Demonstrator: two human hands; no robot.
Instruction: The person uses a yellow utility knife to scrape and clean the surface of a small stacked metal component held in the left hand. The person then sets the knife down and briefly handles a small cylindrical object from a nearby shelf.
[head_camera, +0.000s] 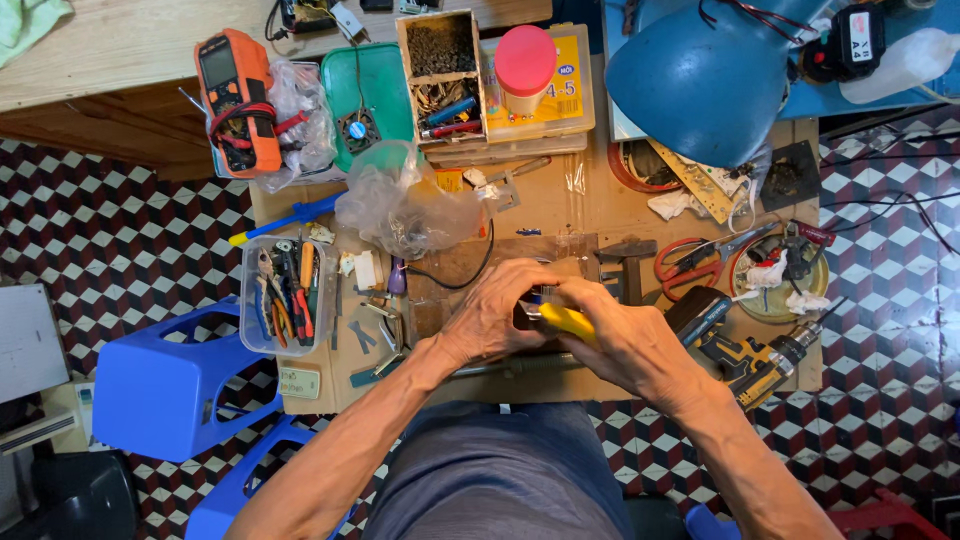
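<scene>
Right grip (625, 335) clenched on one yellow-handled tool (565, 321), left grip (497, 315) clasping its dark end, one cordless drill (755, 362) beside.

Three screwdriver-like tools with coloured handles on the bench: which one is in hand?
The yellow-handled tool, gripped between both hands at bench centre. The blue-and-yellow screwdriver lies loose at left; the purple-handled one lies untouched.

One head-worn camera looks straight down from above at a cluttered workbench (560, 205), near enough that it fills the frame.
</scene>
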